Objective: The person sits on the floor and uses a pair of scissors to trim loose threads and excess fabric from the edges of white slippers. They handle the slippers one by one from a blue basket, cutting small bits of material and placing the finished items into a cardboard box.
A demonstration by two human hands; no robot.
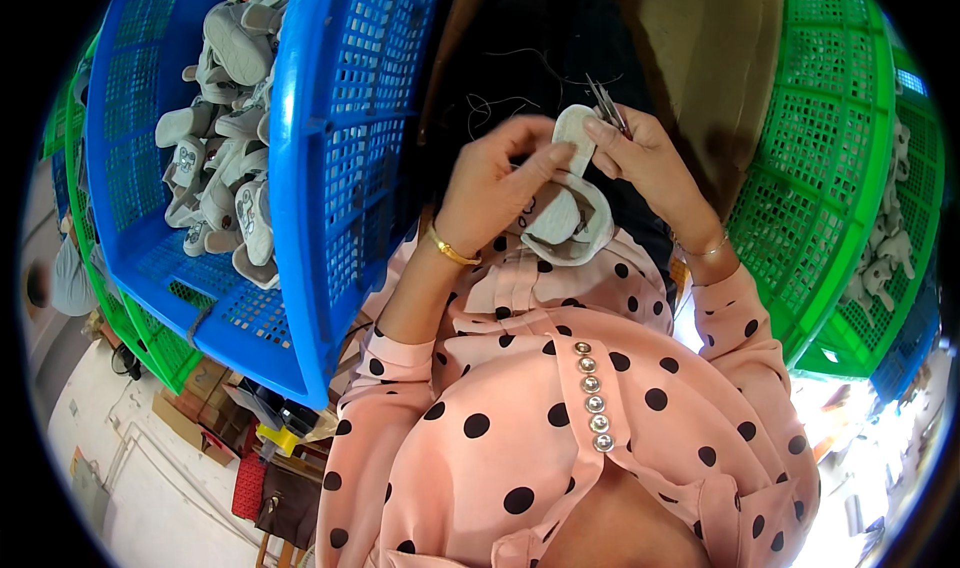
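My left hand (495, 183) grips a small light-grey baby shoe (570, 208) by its side, thumb pressed on the sole edge. My right hand (650, 158) holds a pair of thin metal thread snips (607, 103), their points just above the shoe's toe end, while its fingers also steady the shoe. Both hands are raised in front of my chest, over a dark lap area with loose threads (500, 93).
A blue plastic crate (330, 168) on my left holds several similar grey shoes (225, 158). A green crate (830, 188) on my right holds more shoes (885, 248). Green crates sit under the blue one. A brown cardboard surface (710, 58) lies ahead.
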